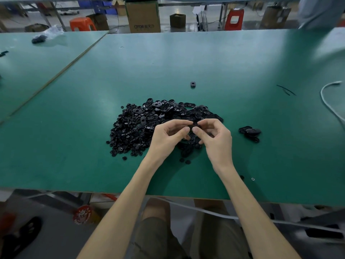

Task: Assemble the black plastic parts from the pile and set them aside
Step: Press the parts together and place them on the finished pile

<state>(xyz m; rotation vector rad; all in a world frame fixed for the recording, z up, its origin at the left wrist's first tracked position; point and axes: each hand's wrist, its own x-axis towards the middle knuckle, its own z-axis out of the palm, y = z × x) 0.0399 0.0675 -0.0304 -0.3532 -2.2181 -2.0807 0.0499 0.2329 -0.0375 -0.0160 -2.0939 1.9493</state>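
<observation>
Black plastic part (193,126) sits pinched between my left hand (167,138) and right hand (216,139), just above the pile (141,126); a few pieces (250,132) lie right of it.

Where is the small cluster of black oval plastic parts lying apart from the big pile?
Head view: the small cluster lies on the green table, right of the big pile, just past the right hand.

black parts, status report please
One black part pinched between left hand and right hand, over the pile. A small group set aside at right. Nothing in the way.
</observation>
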